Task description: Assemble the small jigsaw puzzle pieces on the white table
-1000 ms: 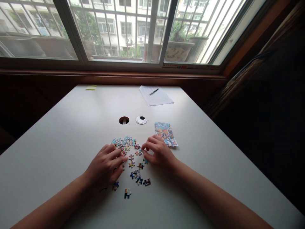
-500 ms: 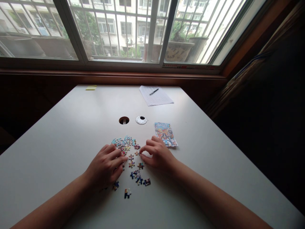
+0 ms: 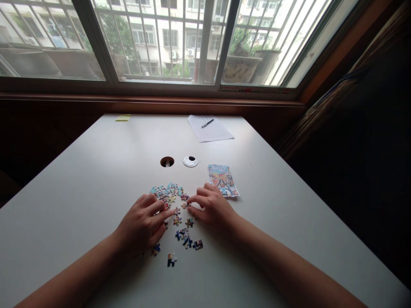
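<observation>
Both hands [image 3: 141, 220] [image 3: 214, 206] rest among jigsaw pieces [image 3: 177, 220] on a white table [image 3: 86, 184]

Lies on the white table [image 3: 80, 196] as a loose heap of small jigsaw pieces [image 3: 172, 188], light blue at the far edge. Thins nearer into scattered multicoloured pieces [image 3: 177, 220] and dark-blue pieces [image 3: 188, 243].

Bare left forearm [image 3: 77, 269] slants up from the lower left corner, right forearm [image 3: 282, 256] from the lower right. Below the frame's centre, the left hand [image 3: 143, 218] points its index finger rightward, other fingers bent. The right hand [image 3: 212, 205] faces it, thumb and index tips close, perhaps touching.
</observation>
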A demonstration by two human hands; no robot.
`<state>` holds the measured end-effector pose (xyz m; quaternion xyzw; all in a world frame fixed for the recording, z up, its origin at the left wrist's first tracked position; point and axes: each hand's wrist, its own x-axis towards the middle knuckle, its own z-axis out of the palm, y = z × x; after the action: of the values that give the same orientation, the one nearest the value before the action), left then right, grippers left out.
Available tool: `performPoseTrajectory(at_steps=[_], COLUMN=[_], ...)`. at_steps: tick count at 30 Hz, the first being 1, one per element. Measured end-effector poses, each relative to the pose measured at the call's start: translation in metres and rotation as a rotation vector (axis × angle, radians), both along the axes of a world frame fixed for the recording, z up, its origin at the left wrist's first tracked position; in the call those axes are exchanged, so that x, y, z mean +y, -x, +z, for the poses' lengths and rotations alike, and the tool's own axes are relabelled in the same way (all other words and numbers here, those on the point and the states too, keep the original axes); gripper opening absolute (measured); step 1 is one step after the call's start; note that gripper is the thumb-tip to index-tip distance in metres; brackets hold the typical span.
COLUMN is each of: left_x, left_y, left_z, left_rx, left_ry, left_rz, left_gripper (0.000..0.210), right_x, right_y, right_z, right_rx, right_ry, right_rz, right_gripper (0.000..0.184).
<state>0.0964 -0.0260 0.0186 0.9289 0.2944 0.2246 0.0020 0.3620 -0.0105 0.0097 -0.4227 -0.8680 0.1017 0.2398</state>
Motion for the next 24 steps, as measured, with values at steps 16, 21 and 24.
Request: performPoseTrajectory(at_steps=[16, 21, 24], left_x=[-0.0002, -0.0011, -0.0019], left_y=[-0.0029, -0.0047, -0.0052], left_z=[0.0012, 0.0004, -0.0004], left_rx=[0.053, 0.062, 0.070], left_ry=[-0.016, -0.023, -0.019], left_rz=[-0.023, -0.023, -0.029], left_gripper=[0.039, 0.041, 0.041], right_x=[0.0020, 0.0004, -0.0004], right_y=[0.0011, 0.0029, 0.0036], right_z=[-0.0008, -0.0007, -0.0005], right_rx=[-0.006, -0.009, -0.001], right_ry=[0.043, 0.072, 0.088], right_rz=[-0.022, -0.035, -0.041], right_gripper=[0.008, 0.006, 0.006])
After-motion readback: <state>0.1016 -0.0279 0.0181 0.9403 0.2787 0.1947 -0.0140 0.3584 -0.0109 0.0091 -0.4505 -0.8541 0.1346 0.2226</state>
